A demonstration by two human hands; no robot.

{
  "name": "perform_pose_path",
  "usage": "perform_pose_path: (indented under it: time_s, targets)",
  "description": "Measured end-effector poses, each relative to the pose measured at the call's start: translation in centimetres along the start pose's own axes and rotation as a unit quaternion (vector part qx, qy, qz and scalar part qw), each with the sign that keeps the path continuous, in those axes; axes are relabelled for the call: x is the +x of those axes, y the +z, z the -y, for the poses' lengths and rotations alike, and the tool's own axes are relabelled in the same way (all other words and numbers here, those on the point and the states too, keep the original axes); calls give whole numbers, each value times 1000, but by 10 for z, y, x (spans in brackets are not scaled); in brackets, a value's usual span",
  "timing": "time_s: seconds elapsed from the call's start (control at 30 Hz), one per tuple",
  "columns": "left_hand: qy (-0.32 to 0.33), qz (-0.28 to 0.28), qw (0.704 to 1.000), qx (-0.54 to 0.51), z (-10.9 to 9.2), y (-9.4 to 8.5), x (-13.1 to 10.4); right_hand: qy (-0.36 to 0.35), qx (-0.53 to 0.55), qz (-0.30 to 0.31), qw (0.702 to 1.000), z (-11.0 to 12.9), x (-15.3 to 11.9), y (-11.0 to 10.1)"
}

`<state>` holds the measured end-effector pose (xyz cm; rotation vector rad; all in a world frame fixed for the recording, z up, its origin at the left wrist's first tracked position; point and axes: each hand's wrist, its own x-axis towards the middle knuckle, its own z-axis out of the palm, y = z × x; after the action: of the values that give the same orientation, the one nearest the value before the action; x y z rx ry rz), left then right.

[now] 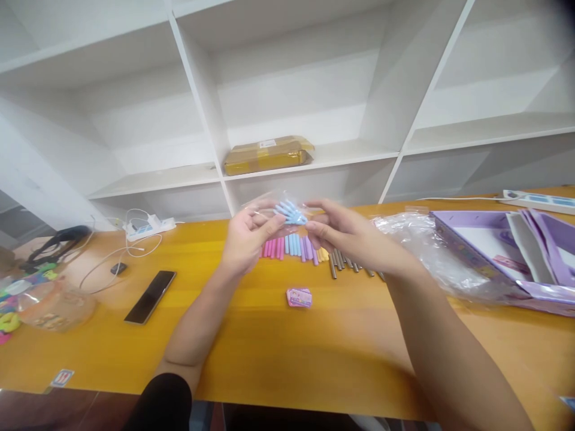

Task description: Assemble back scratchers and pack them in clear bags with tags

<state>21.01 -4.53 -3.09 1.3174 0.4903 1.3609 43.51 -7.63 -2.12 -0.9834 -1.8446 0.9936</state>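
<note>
Above the table, a clear plastic bag (269, 203) with light blue pieces (291, 212) inside is held up between both hands. My left hand (247, 238) pinches its left side, thumb on top. On the right side, the thumb and fingers of my right hand (336, 230) are closed on the bag. What exactly the blue pieces are, I cannot make out. Below lie rows of short sticks: pink sticks (273, 248), blue sticks (292, 245), purple sticks (309, 249), yellow sticks (323, 255) and metallic grey tubes (333, 267), partly hidden by my right hand. Nearer me is a small stack of pink cards (299, 297).
A phone (150, 297), a power strip (151, 227) with cables and a bag of colourful items (56, 305) are at the left. To the right are crumpled clear plastic (413, 239) and a purple box (467, 239). A taped parcel (269, 155) sits on the white shelf (341, 158).
</note>
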Motion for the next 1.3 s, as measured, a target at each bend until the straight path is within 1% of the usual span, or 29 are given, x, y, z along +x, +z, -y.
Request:
perform_pose_path:
  time_s: [0.13, 0.2, 0.3, 0.4, 0.47, 0.53, 0.7, 0.77, 0.83, 0.93, 1.03, 1.3]
  targets:
    - [-23, 21, 999, 25, 14, 5, 0, 19, -7, -29, 999, -2, 1, 4]
    - [-6, 7, 1000, 21, 15, 7, 1, 33, -13, -42, 999, -1, 1, 2]
    - [55, -50, 997, 9, 4, 0, 8, 36, -59, -40, 997, -2, -1, -9]
    - [107, -100, 989, 16, -13, -17, 16, 32, -126, -31, 991, -5, -2, -25]
    - [117, -114, 986, 22, -20, -26, 20, 24, -149, -39, 988, -7, -1, -30]
    - [107, -111, 988, 24, -19, -26, 19, 8, -153, -54, 987, -6, 0, -27]
    - [64, -80, 995, 1, 2, -2, 12, -6, -140, -75, 987, 3, 2, -5]
    - [61, -84, 995, -6, 7, 2, 11, -9, -137, -87, 987, 5, 2, -1]
    - [68, -103, 992, -7, 7, -1, 14, -14, -117, -102, 988, 3, 1, -3]
    - [86, -124, 989, 3, 0, -12, 18, -13, -48, -110, 993, -2, 2, -10]
    - [88, -117, 989, 5, -5, -19, 19, -23, 7, -124, 992, -6, 5, -13]
    - [89, -111, 990, -14, -4, -19, 19, -50, 58, -158, 985, 2, 6, -6]
